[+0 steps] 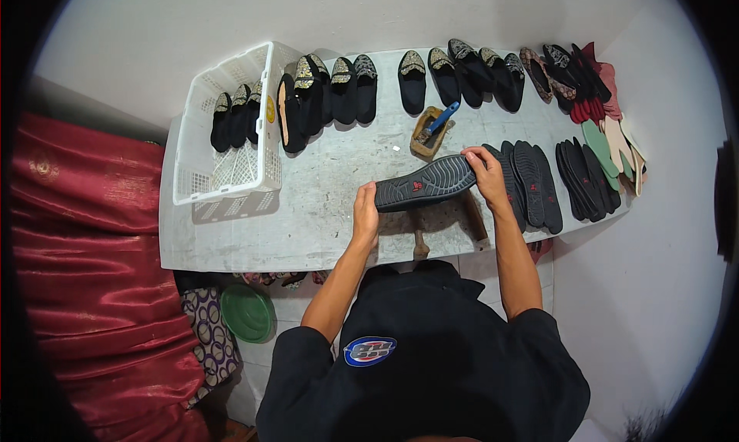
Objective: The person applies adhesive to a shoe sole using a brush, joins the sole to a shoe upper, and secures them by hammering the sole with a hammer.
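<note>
Above the near part of the table, a black shoe sole (426, 183) is held lengthwise, its ridged tread with small red marks turned up toward me. My left hand (366, 211) grips its left end, thumb along the edge. The right end is pinched by my right hand (486, 176), fingers over the rim. Whether an upper is attached underneath is hidden. Just beyond the sole stands a worn yellowish tub (423, 142) with a blue-handled brush (444, 116) in it. Below the sole, a wooden handle (420, 247) and a dark brown bar (474, 217) lie partly covered.
Black shoes with patterned uppers (412, 84) line the table's far side. A white plastic crate (265, 165) holding several shoes stands at left. Stacked black soles (531, 184) lie right of my right hand, near green and beige insoles (600, 151). Below left is a green basin (248, 313).
</note>
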